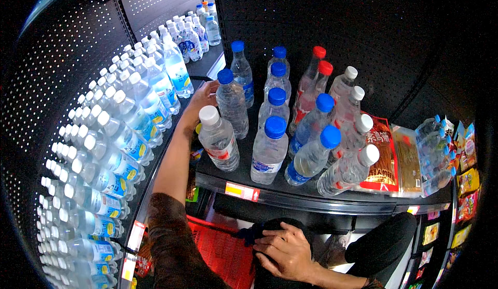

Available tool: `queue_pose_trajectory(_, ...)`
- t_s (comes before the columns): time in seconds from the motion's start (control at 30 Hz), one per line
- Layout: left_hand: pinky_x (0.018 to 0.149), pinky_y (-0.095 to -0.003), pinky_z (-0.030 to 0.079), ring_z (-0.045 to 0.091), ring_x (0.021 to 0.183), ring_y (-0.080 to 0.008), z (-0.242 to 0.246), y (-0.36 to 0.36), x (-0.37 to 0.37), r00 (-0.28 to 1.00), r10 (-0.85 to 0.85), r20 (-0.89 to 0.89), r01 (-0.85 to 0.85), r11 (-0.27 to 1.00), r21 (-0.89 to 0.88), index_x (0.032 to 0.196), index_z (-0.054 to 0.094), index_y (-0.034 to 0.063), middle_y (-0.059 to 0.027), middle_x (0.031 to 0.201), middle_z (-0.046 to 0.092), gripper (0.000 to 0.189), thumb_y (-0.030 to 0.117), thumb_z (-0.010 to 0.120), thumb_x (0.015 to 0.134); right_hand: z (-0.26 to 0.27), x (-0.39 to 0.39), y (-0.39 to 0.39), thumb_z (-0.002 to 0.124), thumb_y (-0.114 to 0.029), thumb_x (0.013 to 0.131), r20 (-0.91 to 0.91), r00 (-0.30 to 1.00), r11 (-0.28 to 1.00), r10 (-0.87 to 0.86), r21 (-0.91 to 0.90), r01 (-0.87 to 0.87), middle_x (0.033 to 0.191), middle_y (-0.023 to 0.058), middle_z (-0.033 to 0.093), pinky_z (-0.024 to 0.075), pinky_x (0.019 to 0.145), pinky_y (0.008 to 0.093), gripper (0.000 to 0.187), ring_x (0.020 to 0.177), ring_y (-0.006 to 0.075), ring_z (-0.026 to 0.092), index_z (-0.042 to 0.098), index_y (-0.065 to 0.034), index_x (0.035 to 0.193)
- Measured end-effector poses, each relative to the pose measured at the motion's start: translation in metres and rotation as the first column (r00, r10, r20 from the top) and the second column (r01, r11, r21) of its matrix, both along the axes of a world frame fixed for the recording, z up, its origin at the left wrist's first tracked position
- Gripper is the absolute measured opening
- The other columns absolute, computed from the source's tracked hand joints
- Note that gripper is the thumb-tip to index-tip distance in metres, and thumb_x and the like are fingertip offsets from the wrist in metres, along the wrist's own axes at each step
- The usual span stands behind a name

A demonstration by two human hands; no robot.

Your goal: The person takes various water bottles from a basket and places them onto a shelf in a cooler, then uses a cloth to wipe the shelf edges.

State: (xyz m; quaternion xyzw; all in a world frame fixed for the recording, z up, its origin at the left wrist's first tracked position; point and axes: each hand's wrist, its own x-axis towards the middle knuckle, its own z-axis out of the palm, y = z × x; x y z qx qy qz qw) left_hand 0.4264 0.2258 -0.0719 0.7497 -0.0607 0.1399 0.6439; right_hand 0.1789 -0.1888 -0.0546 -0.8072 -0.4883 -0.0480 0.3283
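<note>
My left hand [206, 94] reaches behind the front bottles at the shelf's left end, its fingers at the side of a clear bottle with a blue cap [233, 106]; the fingertips are partly hidden, so its grip is unclear. Just in front stands a white-capped bottle [218, 139]. To the right are a row of blue-capped water bottles [268, 152], two red-capped bottles [311, 82], tilted-looking blue-capped bottles [311, 158] and a row of white-capped bottles [348, 170]. My right hand [286, 250] rests on my dark-clothed knee, fingers spread, holding nothing.
Dense rows of white-capped drink bottles [113, 176] fill the left shelf. Red and brown food packets [383, 156] and more bottles [433, 152] occupy the right part. The black shelf edge [311, 205] bears a price label [242, 191]. A red crate-like surface [221, 250] lies below.
</note>
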Motion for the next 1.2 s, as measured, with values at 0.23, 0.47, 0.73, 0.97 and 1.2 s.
queue_pose_trajectory(0.23, 0.093, -0.0328, 0.053, 0.067, 0.103, -0.0167, -0.004, -0.045, 0.0, 0.992, 0.092, 0.086, -0.098, 0.992, 0.078, 0.126, 0.063, 0.0012, -0.0095, 0.122, 0.069, 0.031, 0.017, 0.064, 0.099, 0.01, 0.002, 0.0, 0.078, -0.017, 0.085, -0.052, 0.999, 0.999, -0.009, 0.052, 0.012, 0.108, 0.0041, 0.07, 0.0435, 0.108, 0.0504, 0.015, 0.115, 0.025, 0.065, 0.073, -0.0132, 0.099)
queue_pose_trajectory(0.47, 0.092, -0.0326, 0.054, 0.067, 0.102, -0.0166, -0.018, -0.044, -0.004, 0.99, 0.102, 0.096, -0.11, 0.99, 0.085, 0.124, 0.064, 0.0011, -0.0096, 0.121, 0.07, 0.03, 0.018, 0.063, 0.1, 0.011, 0.003, 0.0, 0.077, -0.012, 0.083, -0.068, 0.998, 0.995, 0.008, 0.1, -0.001, 0.106, 0.0065, 0.069, 0.0443, 0.107, 0.052, 0.016, 0.113, 0.0268, 0.065, 0.071, -0.0085, 0.097)
queue_pose_trajectory(0.73, 0.09, -0.0323, 0.054, 0.067, 0.1, -0.0165, -0.021, -0.041, -0.004, 0.99, 0.096, 0.107, -0.104, 0.992, 0.071, 0.121, 0.065, 0.001, -0.0096, 0.12, 0.07, 0.029, 0.02, 0.062, 0.1, 0.008, 0.0, 0.001, 0.078, -0.013, 0.082, -0.058, 0.998, 0.995, 0.0, 0.102, 0.006, 0.103, 0.0066, 0.069, 0.0455, 0.106, 0.0518, 0.016, 0.109, 0.0265, 0.066, 0.073, -0.0086, 0.096)
queue_pose_trajectory(0.97, 0.089, -0.032, 0.054, 0.067, 0.099, -0.0164, -0.017, -0.037, -0.008, 0.988, 0.108, 0.111, -0.116, 0.991, 0.071, 0.119, 0.066, 0.0008, -0.0096, 0.118, 0.071, 0.028, 0.022, 0.06, 0.101, 0.005, 0.004, -0.001, 0.081, -0.021, 0.082, -0.009, 1.0, 0.997, 0.009, 0.071, -0.009, 0.102, 0.0006, 0.071, 0.0458, 0.108, 0.0461, 0.017, 0.11, 0.0199, 0.067, 0.073, -0.0123, 0.094)
queue_pose_trajectory(1.2, 0.088, -0.0318, 0.054, 0.068, 0.098, -0.0163, -0.018, -0.037, -0.016, 0.988, 0.117, 0.098, -0.126, 0.989, 0.084, 0.117, 0.067, 0.0007, -0.0097, 0.117, 0.071, 0.029, 0.024, 0.059, 0.102, 0.012, -0.001, 0.002, 0.078, -0.012, 0.083, -0.072, 0.997, 0.991, 0.008, 0.132, 0.002, 0.106, 0.006, 0.07, 0.0443, 0.107, 0.0518, 0.017, 0.112, 0.0258, 0.066, 0.073, -0.0097, 0.099)
